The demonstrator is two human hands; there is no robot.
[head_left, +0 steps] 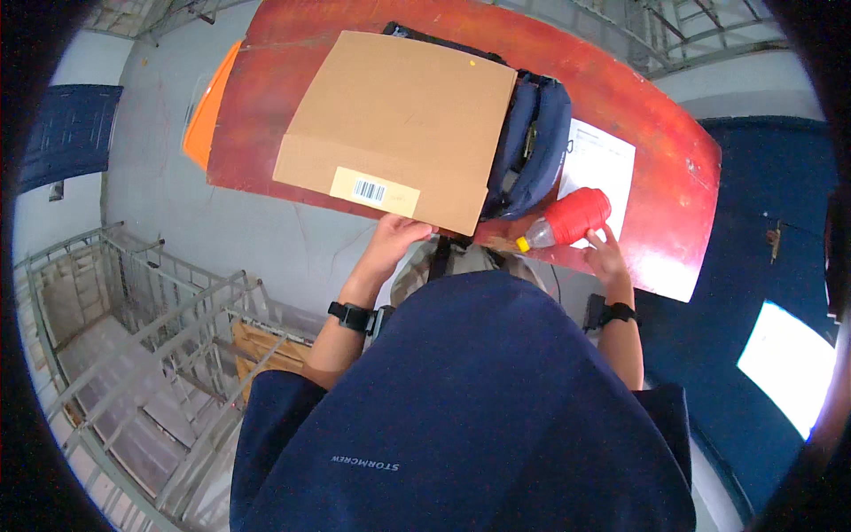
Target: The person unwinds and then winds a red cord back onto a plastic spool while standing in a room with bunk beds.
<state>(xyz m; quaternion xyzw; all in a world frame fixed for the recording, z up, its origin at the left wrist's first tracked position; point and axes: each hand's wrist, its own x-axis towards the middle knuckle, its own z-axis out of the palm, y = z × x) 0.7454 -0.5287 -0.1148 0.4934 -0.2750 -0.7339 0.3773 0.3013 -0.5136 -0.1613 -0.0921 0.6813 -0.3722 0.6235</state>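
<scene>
My left hand point(396, 246) is at the near edge of a flat brown cardboard box point(399, 106), close to its barcode label. Its thumb points right along that edge; the other fingers are mostly hidden at the box. Beneath and beside the cardboard lies a navy padded bag point(542, 146). On its side at the table's near edge lies a bottle point(576, 215) with a red ribbed body, a clear shoulder and a yellow cap pointing left. My right hand point(606, 255) has its fingers apart at the bottle's near side, the fingertips close to it; contact is unclear.
A white printed sheet point(603, 160) lies partly under the bottle on the worn red table point(674, 186). Something orange point(211, 111) stands beyond the table's left end. Metal frames point(168, 337) are at lower left, and a dark blue door point(753, 257) is at right.
</scene>
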